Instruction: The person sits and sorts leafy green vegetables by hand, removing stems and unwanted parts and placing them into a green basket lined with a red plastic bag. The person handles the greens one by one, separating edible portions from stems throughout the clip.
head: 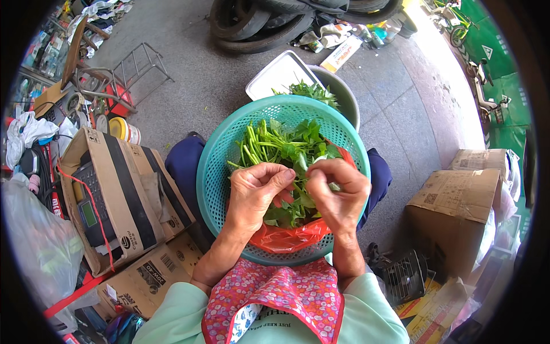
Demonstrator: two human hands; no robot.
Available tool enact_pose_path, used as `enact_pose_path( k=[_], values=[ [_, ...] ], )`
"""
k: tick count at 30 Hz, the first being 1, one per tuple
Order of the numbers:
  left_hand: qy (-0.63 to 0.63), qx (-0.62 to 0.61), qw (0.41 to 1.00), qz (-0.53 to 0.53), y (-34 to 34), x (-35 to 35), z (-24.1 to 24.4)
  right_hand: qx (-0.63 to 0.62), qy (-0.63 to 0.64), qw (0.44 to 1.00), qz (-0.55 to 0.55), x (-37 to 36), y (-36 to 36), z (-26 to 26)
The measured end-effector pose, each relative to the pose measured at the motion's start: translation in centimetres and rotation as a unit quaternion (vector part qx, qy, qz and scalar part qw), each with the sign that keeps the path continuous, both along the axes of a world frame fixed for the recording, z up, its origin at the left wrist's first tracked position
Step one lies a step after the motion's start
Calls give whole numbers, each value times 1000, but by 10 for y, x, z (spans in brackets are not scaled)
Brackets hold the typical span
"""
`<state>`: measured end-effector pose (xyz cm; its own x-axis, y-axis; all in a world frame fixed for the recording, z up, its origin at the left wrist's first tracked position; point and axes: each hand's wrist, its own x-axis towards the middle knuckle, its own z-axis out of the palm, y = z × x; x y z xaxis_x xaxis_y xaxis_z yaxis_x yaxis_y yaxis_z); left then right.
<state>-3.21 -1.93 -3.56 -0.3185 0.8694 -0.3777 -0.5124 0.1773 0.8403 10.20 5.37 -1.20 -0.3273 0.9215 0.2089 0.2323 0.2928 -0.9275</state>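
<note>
A round teal plastic colander [210,215] rests between the person's knees. It holds leafy green stems [262,144], cut ends toward the left, on a red plastic bag [288,236]. Over the greens, my left hand [262,189] has its thumb and index finger pinched together. Close beside it on the right, my right hand [337,187] is pinched too, near a pale leaf. Whether either hand holds a thin piece of stem cannot be told. Behind the colander stand a metal basin [350,92] with more greens [316,92] and a white tray [279,73].
Bicycle tires [262,26] lie piled beyond the basin. A cardboard box [142,202] with a telephone [92,206] inside stands left, near a metal rack [142,69]. To the right are another cardboard box [451,215] and a black fan-like grille [404,275].
</note>
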Motion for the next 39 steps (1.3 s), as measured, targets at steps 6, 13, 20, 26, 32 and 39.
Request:
enact_pose_path(
  k=[6, 13, 20, 26, 32, 39],
  values=[
    [-17, -35, 999, 25, -7, -3, -9, -45, 293, 939, -176, 40, 30, 44],
    [47, -5, 998, 41, -7, 1, 7, 52, -153, 979, 126, 17, -7, 32],
    [201, 93, 975, 34, -22, 1, 24, 261, -179, 935, 158, 2, -14, 18],
    [127, 97, 987, -7, -17, -6, 28, 413, -108, 899, 97, -7, -2, 12],
    [-169, 32, 984, -50, -17, -10, 22, 381, -20, 925, -7, -8, 4, 32],
    [171, 74, 967, 175, -10, -49, 19, 392, 35, 891, -225, -7, 71, 33]
  ],
)
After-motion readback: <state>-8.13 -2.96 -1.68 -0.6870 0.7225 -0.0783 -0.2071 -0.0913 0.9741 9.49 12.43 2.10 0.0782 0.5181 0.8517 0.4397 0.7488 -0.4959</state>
